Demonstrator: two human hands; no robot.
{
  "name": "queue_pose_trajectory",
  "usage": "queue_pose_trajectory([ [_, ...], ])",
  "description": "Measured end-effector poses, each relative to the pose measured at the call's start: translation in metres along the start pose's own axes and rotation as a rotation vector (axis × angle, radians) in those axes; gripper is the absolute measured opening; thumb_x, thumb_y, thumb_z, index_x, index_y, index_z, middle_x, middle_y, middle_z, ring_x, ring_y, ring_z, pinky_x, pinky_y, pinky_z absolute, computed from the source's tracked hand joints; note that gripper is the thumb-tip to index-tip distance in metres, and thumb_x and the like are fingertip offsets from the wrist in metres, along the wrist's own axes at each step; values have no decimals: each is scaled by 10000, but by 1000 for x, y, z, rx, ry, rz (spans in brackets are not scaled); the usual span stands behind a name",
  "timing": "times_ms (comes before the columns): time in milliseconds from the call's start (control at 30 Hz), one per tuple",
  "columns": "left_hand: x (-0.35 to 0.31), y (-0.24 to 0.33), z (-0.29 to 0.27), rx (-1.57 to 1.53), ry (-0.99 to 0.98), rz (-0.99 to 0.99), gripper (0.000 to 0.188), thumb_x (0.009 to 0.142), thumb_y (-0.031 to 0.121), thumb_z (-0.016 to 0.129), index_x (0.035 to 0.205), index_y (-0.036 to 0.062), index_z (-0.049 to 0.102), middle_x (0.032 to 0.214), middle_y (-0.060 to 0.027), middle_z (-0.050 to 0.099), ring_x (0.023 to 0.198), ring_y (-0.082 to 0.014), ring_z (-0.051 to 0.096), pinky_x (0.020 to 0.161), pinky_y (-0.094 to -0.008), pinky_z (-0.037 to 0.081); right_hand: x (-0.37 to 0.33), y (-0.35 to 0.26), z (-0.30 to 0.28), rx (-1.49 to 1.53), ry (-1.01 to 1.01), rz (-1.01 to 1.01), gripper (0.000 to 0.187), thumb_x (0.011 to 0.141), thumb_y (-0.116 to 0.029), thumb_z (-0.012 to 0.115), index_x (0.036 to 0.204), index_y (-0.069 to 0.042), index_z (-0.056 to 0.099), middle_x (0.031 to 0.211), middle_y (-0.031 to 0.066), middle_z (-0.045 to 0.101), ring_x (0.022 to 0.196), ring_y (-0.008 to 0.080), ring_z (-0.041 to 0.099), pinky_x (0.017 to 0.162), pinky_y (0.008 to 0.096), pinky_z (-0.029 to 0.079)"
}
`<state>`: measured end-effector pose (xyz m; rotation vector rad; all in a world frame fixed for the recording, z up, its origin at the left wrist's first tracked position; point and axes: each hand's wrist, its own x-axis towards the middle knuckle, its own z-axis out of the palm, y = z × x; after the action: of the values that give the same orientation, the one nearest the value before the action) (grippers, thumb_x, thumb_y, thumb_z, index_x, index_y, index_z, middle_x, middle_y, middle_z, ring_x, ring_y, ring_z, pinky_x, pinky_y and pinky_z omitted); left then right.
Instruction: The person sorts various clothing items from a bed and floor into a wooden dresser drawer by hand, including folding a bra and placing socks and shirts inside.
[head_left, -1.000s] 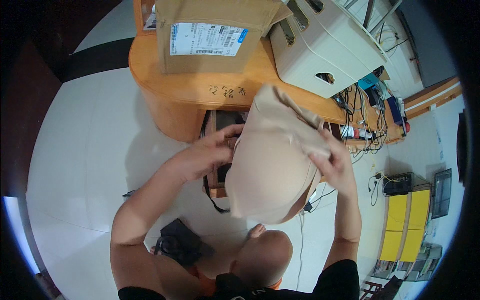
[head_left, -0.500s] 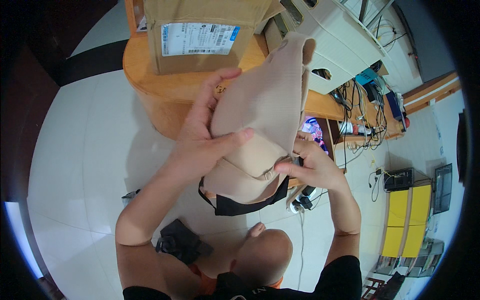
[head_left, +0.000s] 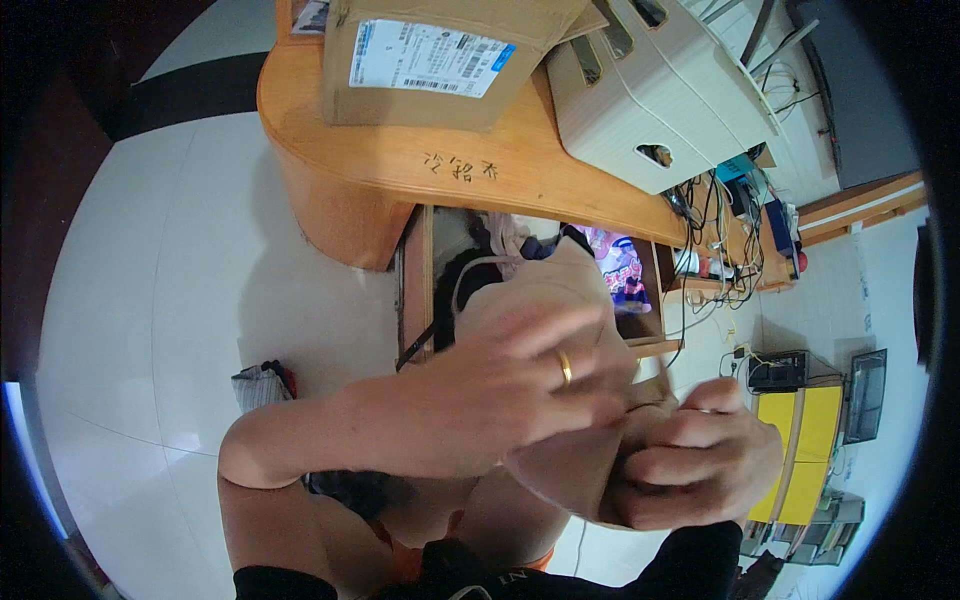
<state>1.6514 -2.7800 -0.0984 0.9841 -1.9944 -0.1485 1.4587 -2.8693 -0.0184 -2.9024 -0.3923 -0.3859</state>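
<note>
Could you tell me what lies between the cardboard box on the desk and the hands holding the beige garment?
In the head view, the desk's orange edge, then its open compartment stuffed with clothes, lie between the cardboard box and the beige garment.

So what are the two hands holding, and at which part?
Both hold a beige garment. The left hand lies across its middle, and the right hand clasps its bunched lower part, fingers curled around the cloth.
</note>
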Motion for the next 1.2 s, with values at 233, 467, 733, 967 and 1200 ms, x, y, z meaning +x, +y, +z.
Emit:
queue_pose_trajectory([
  [233,-16,2,-35,69,-345,-409,300,580,224,699,814,67,596,823,-42,569,903,-212,468,842,-351,329,0,-21,-30,-409,-58,360,186,400,-174,626,571,-228,577,519,-131,407,509,60,344,532,220,240],
  [467,-50,11,-78,254,-355,-668,334,529,234,759,767,39,628,807,-45,556,826,-200,471,752,-327,375,-2,36,-18,-259,-171,374,284,645,-387,667,675,-106,639,653,26,484,582,169,377,576,306,312],
  [733,-44,-13,-132,424,-230,-824,376,510,229,793,677,13,535,680,-19,295,707,-161,309,644,-276,335,31,152,15,537,-194,89,439,617,-426,722,585,-46,506,810,28,455,716,179,391,609,326,307],
  [967,-67,-18,-164,695,-103,-1044,69,700,74,683,709,38,624,706,-27,487,689,-112,424,608,-271,389,64,197,45,272,-106,343,256,815,-265,582,911,-30,552,678,70,504,539,137,481,508,227,381],
  [1200,-96,64,-196,303,214,-1449,175,738,144,657,903,89,646,793,-36,647,753,-96,597,742,-281,469,136,177,17,1090,-85,256,118,848,-114,517,800,-40,439,593,57,515,510,119,527,488,251,436],
])
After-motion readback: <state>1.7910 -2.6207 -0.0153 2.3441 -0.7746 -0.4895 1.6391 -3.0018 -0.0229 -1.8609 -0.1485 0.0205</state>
